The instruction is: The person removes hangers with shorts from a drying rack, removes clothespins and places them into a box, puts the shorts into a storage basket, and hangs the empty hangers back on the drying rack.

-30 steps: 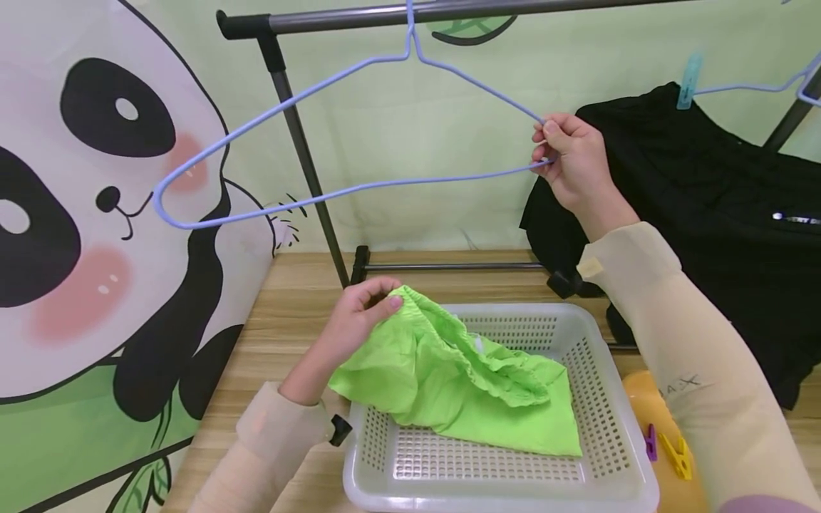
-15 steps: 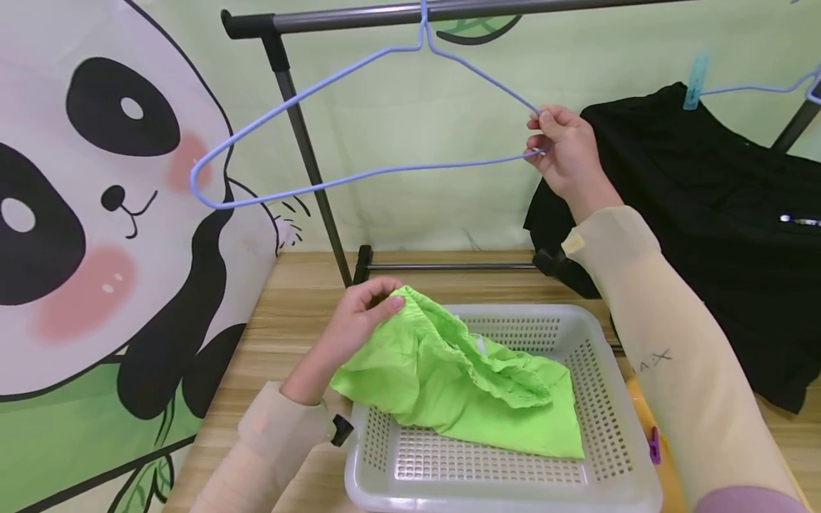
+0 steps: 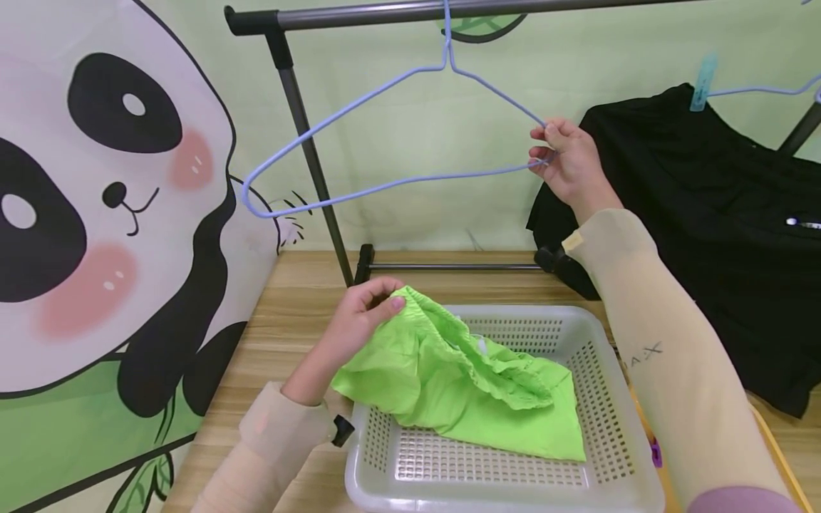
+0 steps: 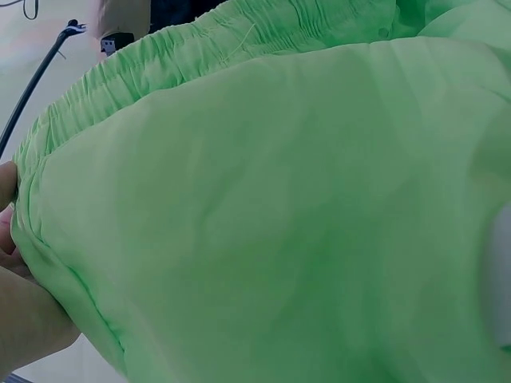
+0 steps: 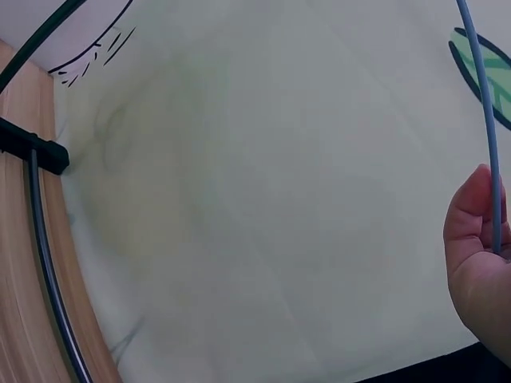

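Note:
My left hand pinches the gathered elastic waistband of bright green shorts. They droop from that corner into a pale plastic basket. In the left wrist view the green cloth fills most of the picture, with part of the hand at the left edge. Higher up, my right hand grips the right end of a blue wire hanger by its upper and lower wires. The hanger's hook reaches up to the rack's rail; its top is out of frame. The right wrist view shows the hanger wire passing into the fingers.
Black clothing hangs at the right from another blue hanger, with a teal clothespin on it. A purple clip shows beside the basket, near an orange tray's edge. A panda-printed panel stands at the left.
The hanger's left end has swung right, and its hook has shifted right along the rail. My right hand rose slightly, then lowered again. The left hand and the shorts have barely moved.

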`<state>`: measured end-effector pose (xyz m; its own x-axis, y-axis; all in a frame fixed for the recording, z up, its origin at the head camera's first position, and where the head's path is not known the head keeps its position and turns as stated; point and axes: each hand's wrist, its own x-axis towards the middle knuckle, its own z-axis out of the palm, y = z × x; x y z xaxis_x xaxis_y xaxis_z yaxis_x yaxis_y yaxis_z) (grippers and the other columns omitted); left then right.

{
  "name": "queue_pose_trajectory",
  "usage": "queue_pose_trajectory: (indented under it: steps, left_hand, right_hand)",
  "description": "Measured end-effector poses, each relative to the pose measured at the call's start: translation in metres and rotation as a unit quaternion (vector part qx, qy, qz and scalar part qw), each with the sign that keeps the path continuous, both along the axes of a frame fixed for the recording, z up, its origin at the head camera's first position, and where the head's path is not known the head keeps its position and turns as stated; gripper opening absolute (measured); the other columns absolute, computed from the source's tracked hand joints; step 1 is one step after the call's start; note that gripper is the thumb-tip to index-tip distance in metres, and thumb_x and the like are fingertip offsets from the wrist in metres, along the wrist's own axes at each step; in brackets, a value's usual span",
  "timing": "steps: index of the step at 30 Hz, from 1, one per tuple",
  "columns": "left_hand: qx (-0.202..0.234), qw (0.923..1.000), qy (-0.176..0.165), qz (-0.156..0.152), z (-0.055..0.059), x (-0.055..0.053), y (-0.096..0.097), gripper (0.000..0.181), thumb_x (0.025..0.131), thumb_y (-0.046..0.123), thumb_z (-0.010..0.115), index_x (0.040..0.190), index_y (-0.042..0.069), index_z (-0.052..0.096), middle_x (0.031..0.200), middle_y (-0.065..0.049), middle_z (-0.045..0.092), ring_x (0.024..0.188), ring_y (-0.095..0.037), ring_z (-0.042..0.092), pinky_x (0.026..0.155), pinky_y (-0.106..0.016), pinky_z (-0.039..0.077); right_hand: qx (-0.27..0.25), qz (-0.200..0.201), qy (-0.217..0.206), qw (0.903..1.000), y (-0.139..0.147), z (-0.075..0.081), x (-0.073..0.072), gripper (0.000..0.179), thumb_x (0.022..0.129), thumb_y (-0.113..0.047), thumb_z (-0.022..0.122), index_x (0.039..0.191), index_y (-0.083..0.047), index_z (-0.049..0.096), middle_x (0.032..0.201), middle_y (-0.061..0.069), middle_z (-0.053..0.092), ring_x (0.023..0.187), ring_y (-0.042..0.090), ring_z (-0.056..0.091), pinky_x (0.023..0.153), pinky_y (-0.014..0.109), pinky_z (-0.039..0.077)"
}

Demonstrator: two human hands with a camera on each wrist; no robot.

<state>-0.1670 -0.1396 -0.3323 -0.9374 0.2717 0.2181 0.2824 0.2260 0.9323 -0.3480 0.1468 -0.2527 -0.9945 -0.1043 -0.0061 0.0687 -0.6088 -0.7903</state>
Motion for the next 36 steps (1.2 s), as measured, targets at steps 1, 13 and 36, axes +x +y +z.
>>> queue_pose_trajectory:
  steps: [1, 13, 36]
  left_hand:
    - [0.000, 1.0000, 0.001, 0.000, 0.000, 0.000, 0.000, 0.017, 0.086, 0.001, 0.050, 0.099, -0.010, 0.055, 0.083, -0.007, 0.054, 0.070, -0.007, 0.047, 0.062, -0.018, 0.042]
    - [-0.001, 0.9999, 0.012, 0.000, -0.001, 0.002, 0.000, 0.018, 0.086, 0.001, 0.050, 0.099, -0.010, 0.055, 0.084, -0.010, 0.055, 0.070, -0.006, 0.047, 0.062, -0.019, 0.042]
    - [0.004, 1.0000, -0.001, -0.003, -0.005, 0.002, 0.001, 0.018, 0.087, 0.002, 0.050, 0.100, -0.009, 0.055, 0.087, -0.015, 0.055, 0.072, -0.006, 0.049, 0.065, -0.019, 0.043]
  right_hand:
    - [0.004, 0.000, -0.003, 1.0000, 0.001, -0.002, -0.001, 0.015, 0.087, -0.015, 0.050, 0.077, -0.004, 0.052, 0.078, 0.007, 0.056, 0.065, 0.020, 0.045, 0.057, 0.026, 0.042]
    - [0.036, 0.011, -0.013, 0.9992, 0.005, -0.021, -0.004, 0.016, 0.088, -0.019, 0.048, 0.078, -0.007, 0.051, 0.088, 0.005, 0.056, 0.075, 0.021, 0.046, 0.063, 0.028, 0.041]
    - [0.077, 0.038, -0.017, 0.9961, 0.018, -0.041, 0.001, 0.046, 0.090, -0.031, 0.044, 0.135, -0.033, 0.032, 0.132, 0.005, 0.033, 0.092, 0.021, 0.047, 0.073, 0.030, 0.044]
